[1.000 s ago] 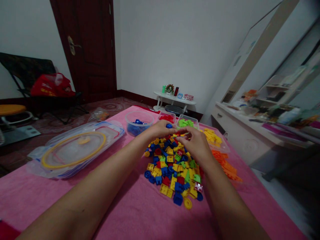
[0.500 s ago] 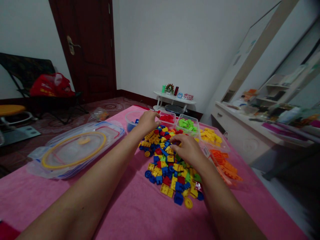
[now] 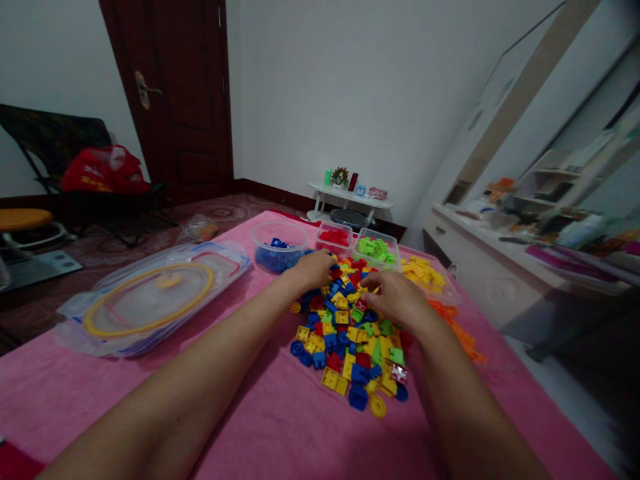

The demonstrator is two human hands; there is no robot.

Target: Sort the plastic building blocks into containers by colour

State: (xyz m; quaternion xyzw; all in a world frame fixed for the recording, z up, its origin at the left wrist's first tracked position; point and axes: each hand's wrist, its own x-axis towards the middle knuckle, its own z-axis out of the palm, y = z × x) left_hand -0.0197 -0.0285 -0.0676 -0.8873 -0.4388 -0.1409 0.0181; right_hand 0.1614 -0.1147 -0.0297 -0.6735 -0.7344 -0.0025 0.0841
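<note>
A heap of toy building bricks [image 3: 345, 337] in yellow, blue, red and green lies on the pink cloth [image 3: 250, 407]. At the far left part of the heap is my left hand [image 3: 314, 268], its fingers bent down among the bricks and the tips hidden. My right hand [image 3: 397, 297] hovers low over the heap's right side, thumb and forefinger apart. A red brick [image 3: 361, 305] lies just by its thumb; I cannot tell whether they touch. Behind my left hand stands a round clear tub [image 3: 280, 233] with blue bricks in it.
Clear boxes hold red bricks [image 3: 334, 237], green bricks [image 3: 375, 249], yellow bricks [image 3: 423, 273] and, at the right, orange bricks [image 3: 457, 330]. Stacked plastic lids [image 3: 150, 300] lie at the left. A cluttered white counter [image 3: 500, 253] runs along the right.
My left hand has come down and right, from beside the blue tub and red box onto the heap. My right hand has shifted right a little.
</note>
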